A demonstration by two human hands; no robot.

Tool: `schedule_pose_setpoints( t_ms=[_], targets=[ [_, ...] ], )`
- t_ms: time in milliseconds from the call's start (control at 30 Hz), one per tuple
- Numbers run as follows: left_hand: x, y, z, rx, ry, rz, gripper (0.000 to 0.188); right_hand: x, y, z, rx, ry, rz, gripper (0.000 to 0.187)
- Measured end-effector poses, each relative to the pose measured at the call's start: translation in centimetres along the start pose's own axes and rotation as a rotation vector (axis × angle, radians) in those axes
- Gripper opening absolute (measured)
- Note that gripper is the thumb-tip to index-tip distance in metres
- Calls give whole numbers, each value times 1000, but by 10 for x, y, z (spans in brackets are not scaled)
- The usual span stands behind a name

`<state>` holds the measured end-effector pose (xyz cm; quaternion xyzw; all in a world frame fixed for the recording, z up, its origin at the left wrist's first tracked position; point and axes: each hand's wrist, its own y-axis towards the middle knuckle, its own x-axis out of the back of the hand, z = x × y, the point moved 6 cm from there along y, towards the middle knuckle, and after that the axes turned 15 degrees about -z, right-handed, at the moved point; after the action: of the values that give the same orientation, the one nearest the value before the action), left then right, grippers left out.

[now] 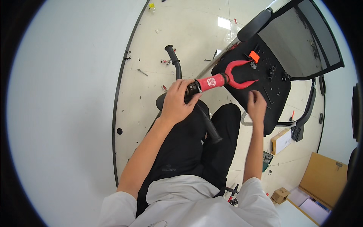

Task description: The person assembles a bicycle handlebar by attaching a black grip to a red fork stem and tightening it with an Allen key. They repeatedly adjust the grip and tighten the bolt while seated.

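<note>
Across my lap lies a small bike's handlebar (207, 123) with black grips, joined by a black stem to a red front fork (242, 84). My left hand (179, 100) is wrapped round the black stem clamp, next to the red tube; palm and fingers hide part of it. The fork's two curved prongs point right, over the edge of a black chair seat. Just below the lower prong, apart from it, hovers my right hand (257, 106). Its fingers are curled together, and whatever they hold, if anything, is hidden or too small to name.
On the chair seat (242, 60) lie an orange piece (254, 56), an L-shaped hex key (267, 95) and several small black parts. Scraps and a thin tool (142, 72) are scattered over the tiled floor. Boxes (281, 142) stand at the right; a white wall rises at the left.
</note>
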<state>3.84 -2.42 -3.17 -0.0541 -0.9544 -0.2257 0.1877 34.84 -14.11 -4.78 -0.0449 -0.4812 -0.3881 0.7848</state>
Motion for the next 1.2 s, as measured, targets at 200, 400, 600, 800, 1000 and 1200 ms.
schedule_pose_setpoints(
  t_ms=[200,400,600,800,1000,1200],
  targets=[
    [-2,0,0,24,20,-1,39,26,-18,-110,310,-324,-141,28],
    [-1,0,-1,39,20,13,43,34,-12,-84,148,-143,-131,13],
    [3,-1,3,0,-1,-18,39,20,-58,87,249,486,124,11],
    [6,8,-4,-43,-3,24,36,-10,-61,134,342,544,119,13],
    [4,8,1,36,-32,39,36,-23,-64,129,383,493,38,13],
    [6,9,1,11,-35,34,35,-29,-66,136,416,488,31,13]
  ],
)
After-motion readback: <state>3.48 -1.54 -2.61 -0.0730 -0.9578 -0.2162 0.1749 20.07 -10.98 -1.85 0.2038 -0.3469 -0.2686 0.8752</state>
